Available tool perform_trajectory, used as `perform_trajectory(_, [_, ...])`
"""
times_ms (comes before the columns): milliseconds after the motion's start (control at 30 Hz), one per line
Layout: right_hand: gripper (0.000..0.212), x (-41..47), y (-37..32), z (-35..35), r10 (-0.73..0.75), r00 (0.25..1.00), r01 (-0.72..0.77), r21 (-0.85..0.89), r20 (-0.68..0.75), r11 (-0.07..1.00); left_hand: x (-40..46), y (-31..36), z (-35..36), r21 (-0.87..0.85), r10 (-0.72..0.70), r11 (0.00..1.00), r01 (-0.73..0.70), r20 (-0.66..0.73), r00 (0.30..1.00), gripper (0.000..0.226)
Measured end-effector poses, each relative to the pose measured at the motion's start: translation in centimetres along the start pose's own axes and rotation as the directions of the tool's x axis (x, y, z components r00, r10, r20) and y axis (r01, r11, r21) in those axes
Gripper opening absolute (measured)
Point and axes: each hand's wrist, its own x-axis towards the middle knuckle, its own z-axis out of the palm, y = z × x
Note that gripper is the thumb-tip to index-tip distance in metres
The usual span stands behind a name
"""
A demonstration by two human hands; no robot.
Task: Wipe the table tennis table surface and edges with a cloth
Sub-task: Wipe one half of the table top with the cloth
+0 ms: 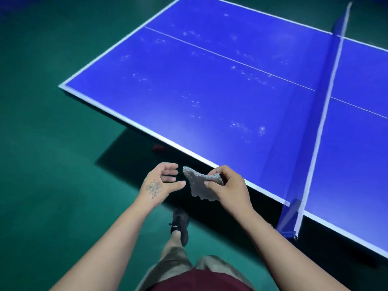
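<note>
Small grey cloth held in the air just short of the near edge of the blue table tennis table, above the green floor, not yet touching the playing surface. Right hand pinching the cloth's upper corner between thumb and curled fingers; left hand just beside it, fingers relaxed and spread, holding nothing, apart from the fabric by a narrow gap.

Thin and limp by the look of it: hanging crumpled from the pinch, lower border ragged and drooping. Probably very light, soft, with no stiffness to push with unless bunched or folded into a pad. Not fragile, not slippery; textured weave likely to drag well on the smooth tabletop.

Best taken flat under the palm for the surface, folded over the white border line for the edges. Pale smudges scattered across the near half, short of the net, apparently still to wipe.
</note>
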Motion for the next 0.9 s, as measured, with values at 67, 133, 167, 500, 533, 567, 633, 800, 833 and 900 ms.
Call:
perform_trajectory(67, [0.017, 1.2, 0.6, -1.4, 0.051, 0.995, -0.051, 0.005, -0.081, 0.999, 3.1, 1.3, 1.3, 0.028, 0.015, 0.999, -0.017, 0.079, 0.997, 0.064])
perform_trajectory(133, [0.017, 2.4, 1.1, -2.7, 0.103, 0.983, -0.101, 0.023, -0.155, 0.995, 6.1, 2.7, 2.9, 0.042, 0.015, 0.999, -0.021, 0.151, 0.988, 0.063])
perform_trajectory(167, [0.017, 3.0, 1.2, -3.3, 0.129, 0.974, -0.125, 0.033, -0.184, 0.992, 7.5, 3.4, 3.7, 0.047, 0.010, 0.999, -0.019, 0.186, 0.983, 0.062])
perform_trajectory(500, [0.015, 7.5, 2.7, -6.8, 0.319, 0.863, -0.267, 0.184, -0.393, 0.946, 18.8, 7.2, 10.0, 0.137, -0.033, 0.990, -0.031, 0.443, 0.896, 0.045])
perform_trajectory(533, [0.014, 7.8, 3.0, -7.0, 0.334, 0.850, -0.273, 0.201, -0.408, 0.941, 19.6, 7.4, 10.6, 0.147, -0.038, 0.989, -0.033, 0.456, 0.889, 0.045])
perform_trajectory(567, [0.014, 8.1, 3.3, -7.2, 0.345, 0.838, -0.277, 0.215, -0.423, 0.936, 20.3, 7.6, 11.2, 0.151, -0.041, 0.988, -0.034, 0.470, 0.882, 0.045])
perform_trajectory(633, [0.015, 8.5, 3.9, -7.5, 0.367, 0.816, -0.286, 0.242, -0.445, 0.927, 21.4, 7.9, 12.4, 0.157, -0.049, 0.987, -0.033, 0.492, 0.869, 0.044])
perform_trajectory(800, [0.018, 9.4, 6.0, -8.4, 0.423, 0.778, -0.302, 0.313, -0.465, 0.900, 22.7, 7.4, 15.3, 0.196, -0.079, 0.980, -0.032, 0.534, 0.842, 0.044])
perform_trajectory(833, [0.019, 9.6, 6.6, -8.6, 0.435, 0.770, -0.306, 0.329, -0.466, 0.894, 22.8, 7.3, 15.9, 0.203, -0.090, 0.979, -0.025, 0.539, 0.838, 0.044])
perform_trajectory(900, [0.023, 10.1, 7.8, -9.2, 0.463, 0.761, -0.329, 0.345, -0.453, 0.879, 23.0, 6.8, 17.0, 0.226, -0.114, 0.974, -0.012, 0.533, 0.838, 0.042])
